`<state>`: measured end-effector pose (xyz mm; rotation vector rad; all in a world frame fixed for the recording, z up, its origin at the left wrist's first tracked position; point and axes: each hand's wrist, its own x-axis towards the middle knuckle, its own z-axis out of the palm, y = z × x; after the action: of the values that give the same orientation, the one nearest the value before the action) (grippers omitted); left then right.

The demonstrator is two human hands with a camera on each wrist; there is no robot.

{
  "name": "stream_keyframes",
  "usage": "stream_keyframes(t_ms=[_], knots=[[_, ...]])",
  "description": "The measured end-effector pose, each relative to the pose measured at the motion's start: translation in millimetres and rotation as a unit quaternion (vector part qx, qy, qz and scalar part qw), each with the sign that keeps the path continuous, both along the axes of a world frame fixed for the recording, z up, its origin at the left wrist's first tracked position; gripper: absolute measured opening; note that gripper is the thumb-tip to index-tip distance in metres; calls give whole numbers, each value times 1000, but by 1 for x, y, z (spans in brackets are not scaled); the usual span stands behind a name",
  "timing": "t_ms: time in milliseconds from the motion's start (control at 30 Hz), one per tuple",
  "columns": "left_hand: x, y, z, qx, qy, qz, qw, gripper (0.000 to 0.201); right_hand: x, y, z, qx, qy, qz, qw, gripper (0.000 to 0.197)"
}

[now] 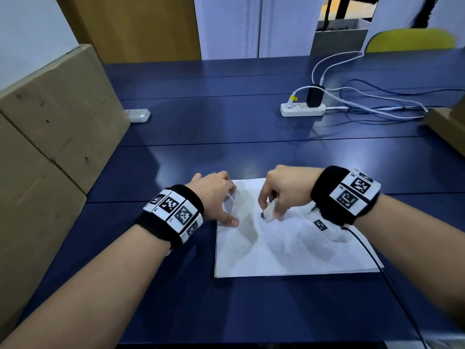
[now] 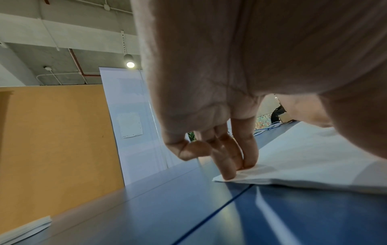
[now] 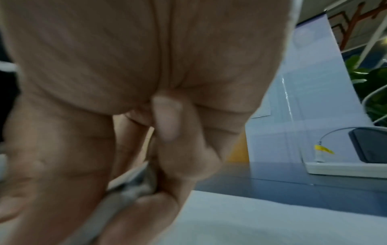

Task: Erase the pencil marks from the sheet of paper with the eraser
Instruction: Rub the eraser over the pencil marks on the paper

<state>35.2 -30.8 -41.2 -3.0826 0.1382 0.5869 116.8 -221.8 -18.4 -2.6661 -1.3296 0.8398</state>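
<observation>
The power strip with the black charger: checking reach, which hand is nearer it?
Right. The right hand sits below the power strip, on the paper; the left hand is farther left.

White sheet of paper [image 1: 289,250] flat on blue table; white eraser [image 1: 268,212], dark-smudged tip, tilted, touching sheet.

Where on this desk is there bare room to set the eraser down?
Bare blue table lies between the paper and the power strip, and nearer than the paper's front edge. Cables and the cardboard box crowd the edges.
</observation>
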Motion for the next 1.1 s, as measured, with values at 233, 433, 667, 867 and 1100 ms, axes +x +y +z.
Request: stream_keyframes(t_ms=[233,433,667,867,1100], knots=[[3,-3,1,3,5,2,1000,75,25,9,0,72,-71,-63,993,20],[4,-3,1,3,10,9,1000,80,4,2,2,-6,16,21,1000,24],[6,-3,0,-17,20,31,999,82,24,4,-2,72,-42,-70,994,16],[7,-4,0,-31,19,18,999,90,11,2,0,19,6,-33,999,19],[8,-5,3,-30,30,14,999,91,22,3,-2,75,-35,-83,993,20]])
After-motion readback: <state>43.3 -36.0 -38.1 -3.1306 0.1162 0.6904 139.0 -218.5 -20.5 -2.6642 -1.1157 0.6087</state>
